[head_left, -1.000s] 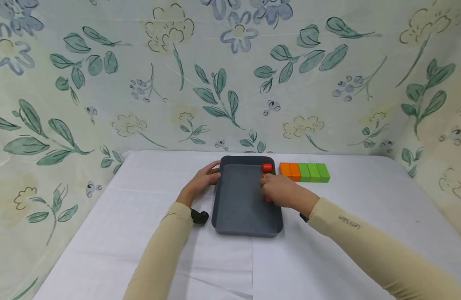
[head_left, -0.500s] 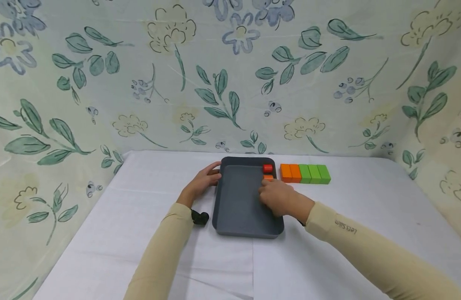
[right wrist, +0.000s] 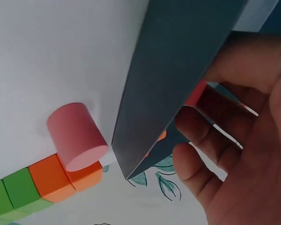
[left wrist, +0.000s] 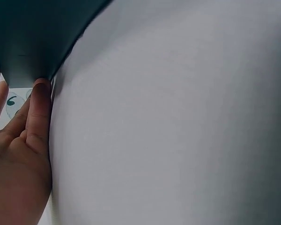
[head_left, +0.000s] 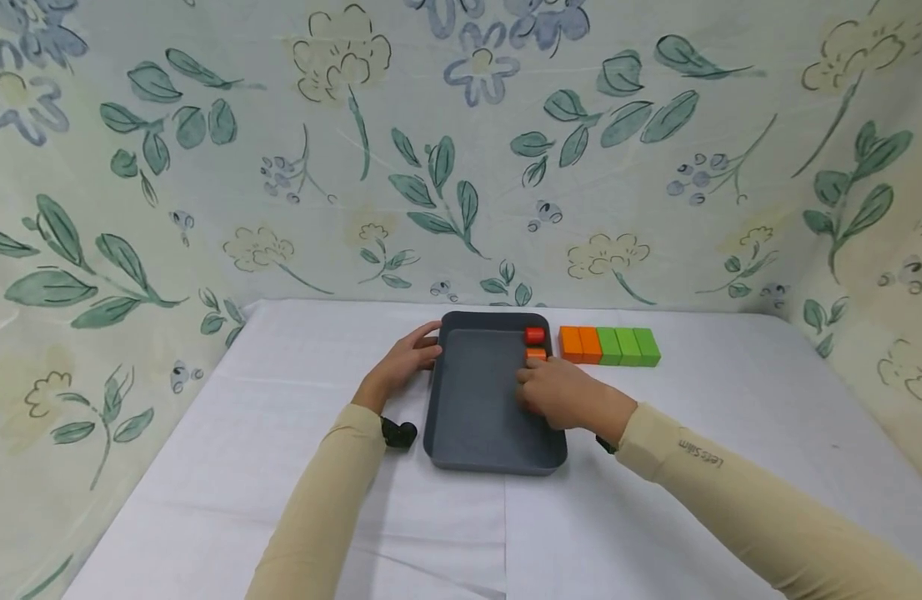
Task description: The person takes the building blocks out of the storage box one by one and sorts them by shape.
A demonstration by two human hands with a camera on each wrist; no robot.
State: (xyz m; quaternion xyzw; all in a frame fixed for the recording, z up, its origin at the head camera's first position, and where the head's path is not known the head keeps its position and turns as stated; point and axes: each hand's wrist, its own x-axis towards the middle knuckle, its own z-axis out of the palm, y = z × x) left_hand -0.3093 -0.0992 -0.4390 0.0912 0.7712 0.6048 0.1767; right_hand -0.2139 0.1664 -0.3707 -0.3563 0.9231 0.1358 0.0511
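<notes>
One red piece (right wrist: 195,95), pinched by your right hand (head_left: 566,393), is inside the tray (head_left: 472,425), near one orange block (head_left: 535,354) and one red cylinder (head_left: 534,335). Your left hand (head_left: 401,364), fingers extended, touches the tray. Right of it: one pink cylinder (right wrist: 76,136), two orange blocks (head_left: 571,343), three green blocks (head_left: 629,347).

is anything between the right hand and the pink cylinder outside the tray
Yes: the side wall of the tray stands between the right hand, reaching inside, and the pink cylinder; nothing else visible does.
</notes>
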